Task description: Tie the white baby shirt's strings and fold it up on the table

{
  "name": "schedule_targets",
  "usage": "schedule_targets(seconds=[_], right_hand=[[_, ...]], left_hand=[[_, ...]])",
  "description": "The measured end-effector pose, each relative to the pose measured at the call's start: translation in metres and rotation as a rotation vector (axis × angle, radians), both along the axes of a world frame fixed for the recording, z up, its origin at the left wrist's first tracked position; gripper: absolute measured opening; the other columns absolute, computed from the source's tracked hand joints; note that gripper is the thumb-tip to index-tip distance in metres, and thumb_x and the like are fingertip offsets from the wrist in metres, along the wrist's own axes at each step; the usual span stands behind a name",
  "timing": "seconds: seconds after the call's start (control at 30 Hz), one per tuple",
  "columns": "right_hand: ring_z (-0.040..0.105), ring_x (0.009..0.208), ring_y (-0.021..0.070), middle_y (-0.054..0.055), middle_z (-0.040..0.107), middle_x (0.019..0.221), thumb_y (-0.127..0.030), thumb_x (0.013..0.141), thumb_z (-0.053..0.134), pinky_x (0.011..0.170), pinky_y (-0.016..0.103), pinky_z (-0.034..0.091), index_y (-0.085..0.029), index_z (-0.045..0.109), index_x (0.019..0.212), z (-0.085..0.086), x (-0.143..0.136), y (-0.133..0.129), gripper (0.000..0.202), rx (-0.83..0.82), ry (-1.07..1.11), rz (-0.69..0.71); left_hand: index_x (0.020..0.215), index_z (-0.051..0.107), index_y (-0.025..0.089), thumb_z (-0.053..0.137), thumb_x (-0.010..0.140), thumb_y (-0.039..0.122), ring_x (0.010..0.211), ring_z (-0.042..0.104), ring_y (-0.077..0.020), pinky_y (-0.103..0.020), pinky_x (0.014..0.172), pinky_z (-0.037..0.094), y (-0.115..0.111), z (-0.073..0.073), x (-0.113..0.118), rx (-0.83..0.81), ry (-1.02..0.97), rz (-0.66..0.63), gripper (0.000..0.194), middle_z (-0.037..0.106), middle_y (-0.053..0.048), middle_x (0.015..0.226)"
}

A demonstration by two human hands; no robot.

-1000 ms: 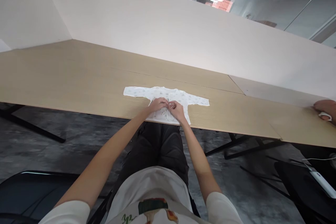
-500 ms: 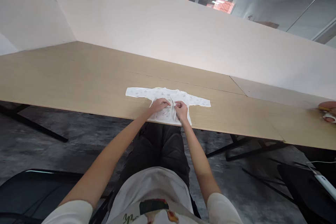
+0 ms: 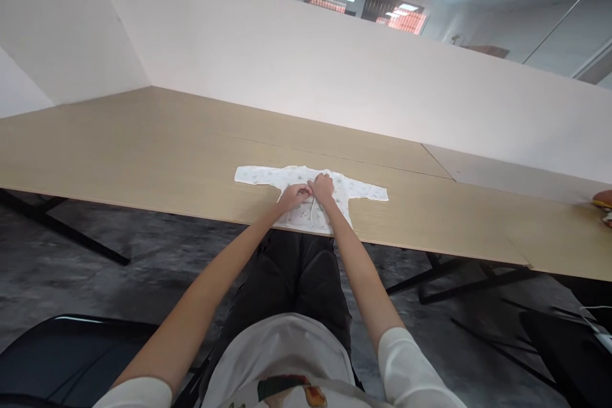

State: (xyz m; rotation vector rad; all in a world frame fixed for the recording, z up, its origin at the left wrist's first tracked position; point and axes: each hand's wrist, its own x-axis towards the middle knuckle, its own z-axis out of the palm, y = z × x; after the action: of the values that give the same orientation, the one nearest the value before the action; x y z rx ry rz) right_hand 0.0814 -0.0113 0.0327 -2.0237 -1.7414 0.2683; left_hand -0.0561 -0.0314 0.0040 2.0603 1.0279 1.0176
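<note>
A small white long-sleeved garment (image 3: 296, 175) with a faint print lies spread on the wooden table (image 3: 191, 146), sleeves out to both sides and its hem near the front edge. My left hand (image 3: 295, 196) rests on the left part of its chest, fingers pinched at the front opening. Just beside it, my right hand (image 3: 322, 186) is on the upper middle of the garment, its fingers curled together on the fabric. The two hands nearly meet, and the cloth between their fingertips is too small to make out.
A pale partition (image 3: 310, 70) rises behind the table. At the table's far right is a brown and white object (image 3: 603, 199), partly cut off. A dark chair (image 3: 71, 357) stands at lower left, another black one (image 3: 549, 344) at lower right.
My right hand has moved left and slightly up, to beside my left hand. The front opening, parted before, now lies nearly together. The whole view has shifted a little.
</note>
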Motion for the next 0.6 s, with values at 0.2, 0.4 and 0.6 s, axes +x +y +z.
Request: schedule_targets(seconds=[0.2,0.4,0.6], right_hand=[[0.064,0.098,0.0240,0.011,0.070,0.102,-0.016,0.075,0.048,0.087,0.032,0.048,-0.016,0.070,0.093,-0.013,0.015,0.011,0.029,0.094,0.222,-0.038],[0.068,0.087,0.0226,0.007,0.075,0.090,-0.021,0.066,0.050,0.083,0.030,0.050,-0.016,0.074,0.083,-0.025,0.037,0.016,0.030,0.252,0.582,-0.047],[0.068,0.090,0.0221,0.008,0.076,0.095,-0.021,0.066,0.049,0.082,0.029,0.051,-0.016,0.074,0.085,-0.028,0.040,0.019,0.032,0.283,0.681,-0.044]], left_hand=[[0.085,0.065,0.017,0.051,0.077,0.020,0.079,0.065,-0.0164,-0.026,0.076,0.050,-0.006,0.002,0.005,-0.046,0.050,0.104,0.016,0.070,-0.003,0.082],[0.109,0.065,0.016,0.055,0.080,0.021,0.093,0.065,-0.0223,-0.030,0.082,0.049,0.014,0.026,0.033,-0.114,0.381,0.333,0.031,0.071,-0.010,0.100],[0.114,0.068,0.017,0.046,0.093,0.030,0.103,0.063,-0.0245,-0.032,0.086,0.048,0.037,0.025,0.054,-0.045,0.439,0.524,0.034,0.067,-0.014,0.113]])
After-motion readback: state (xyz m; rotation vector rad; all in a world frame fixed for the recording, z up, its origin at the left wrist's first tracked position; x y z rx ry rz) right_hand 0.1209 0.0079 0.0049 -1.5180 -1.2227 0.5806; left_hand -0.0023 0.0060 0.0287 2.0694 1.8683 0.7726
